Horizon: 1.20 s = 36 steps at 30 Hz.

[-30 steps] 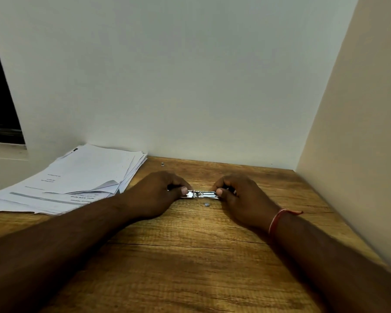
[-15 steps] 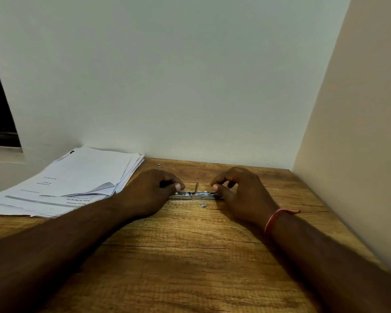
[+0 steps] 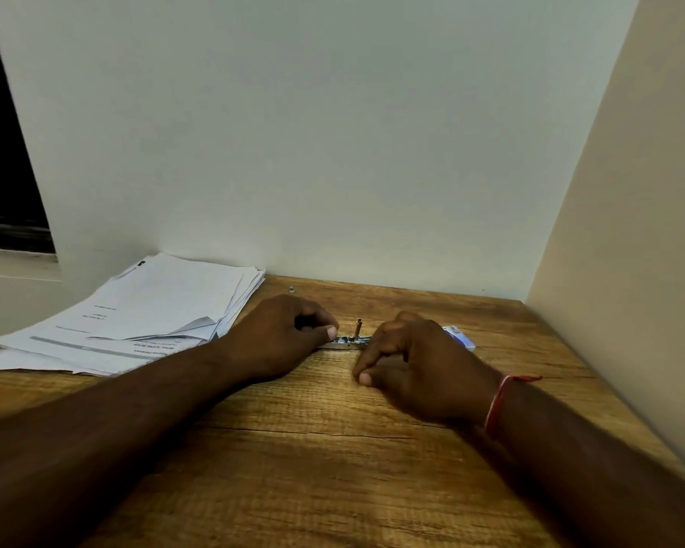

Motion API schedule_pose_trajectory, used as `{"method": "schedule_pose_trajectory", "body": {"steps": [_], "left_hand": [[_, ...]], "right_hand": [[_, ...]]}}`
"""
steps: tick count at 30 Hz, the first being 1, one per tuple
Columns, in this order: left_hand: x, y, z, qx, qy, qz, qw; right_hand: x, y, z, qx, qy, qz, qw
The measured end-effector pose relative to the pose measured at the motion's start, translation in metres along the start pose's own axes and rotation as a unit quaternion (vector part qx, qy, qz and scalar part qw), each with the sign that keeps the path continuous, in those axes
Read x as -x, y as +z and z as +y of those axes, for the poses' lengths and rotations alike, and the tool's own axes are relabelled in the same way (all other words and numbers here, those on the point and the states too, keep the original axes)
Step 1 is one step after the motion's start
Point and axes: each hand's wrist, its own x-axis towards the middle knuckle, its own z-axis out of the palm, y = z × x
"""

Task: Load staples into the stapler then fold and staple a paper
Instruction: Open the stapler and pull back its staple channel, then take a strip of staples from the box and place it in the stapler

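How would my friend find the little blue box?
Start at the wooden table. Just beyond the right hand, toward the right wall, lies the little box. It is the only blue thing; the stapler nearby is shiny metal and the papers are white.

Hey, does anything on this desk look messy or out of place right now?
Two small things. The paper stack is fanned unevenly, with one sheet's corner curled up near its right edge. A small loose metal piece lies alone by the wall, behind the left hand.
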Motion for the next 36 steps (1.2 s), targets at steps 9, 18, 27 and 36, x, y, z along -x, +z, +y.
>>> {"method": "schedule_pose_trajectory", "body": {"steps": [9,18,27,36], "left_hand": [[0.001,0.000,0.001,-0.005,0.007,-0.012,1.000],[0.003,0.000,0.004,0.013,-0.006,-0.004,1.000],[0.007,-0.003,0.013,0.025,-0.003,0.054,0.998],[0.016,0.002,0.043,0.222,0.025,0.086,0.971]], "right_hand": [[0.004,0.006,-0.020,-0.096,-0.036,-0.080,0.991],[-0.005,-0.045,0.065,0.141,0.288,0.181,0.930],[-0.003,-0.042,0.073,0.098,0.291,0.093,0.947],[-0.004,-0.010,0.008,-0.002,-0.030,0.215,0.976]]}}
